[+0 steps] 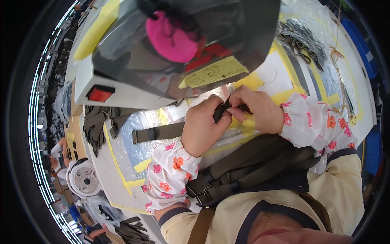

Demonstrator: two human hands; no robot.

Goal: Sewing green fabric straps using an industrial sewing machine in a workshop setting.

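Note:
Both hands meet at the middle, in front of a grey-and-white machine [134, 83], their fingers pinched round a dark olive webbing strap [172, 131]. My left hand [203, 126] grips the strap, whose tail runs out leftward past the wrist to a folded end with a dark slider. My right hand [258, 109] pinches a part of the strap against the left fingertips; the fingers hide the exact spot. Close below the hands, a bundle of olive webbing straps [239, 162] with metal buckles lies across my lap and the table edge.
The machine bears a red switch [100, 94], a pink round pad [170, 36] and a yellow note [215, 72]. More straps [95, 126] hang at left. Bagged cords [302, 42] lie at far right. A white fan [84, 179] stands at left; other people work beyond.

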